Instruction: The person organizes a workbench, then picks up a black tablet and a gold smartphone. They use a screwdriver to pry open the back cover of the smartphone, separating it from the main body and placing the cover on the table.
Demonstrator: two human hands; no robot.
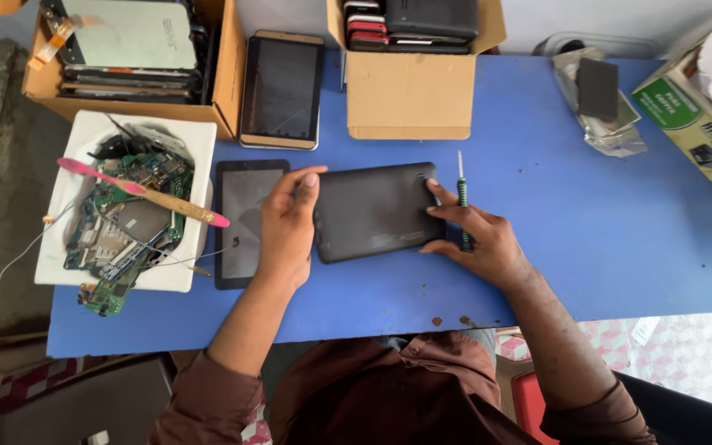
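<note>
Now we see dark tablet back shell (pixel 377 212) flat on blue table (pixel 620 231), centre. Left hand (pixel 286 227) at its left edge, fingers together, curled over rim. Right hand (pixel 480 239) at right edge, fingers spread, tips pressing shell, green-handled screwdriver (pixel 461 198) lying under them. We spot second tablet (pixel 241 221) just left, screen up. White tray (pixel 195 140) of circuit boards (pixel 117 239) beyond, pink toothbrush (pixel 138 191) across it.
</note>
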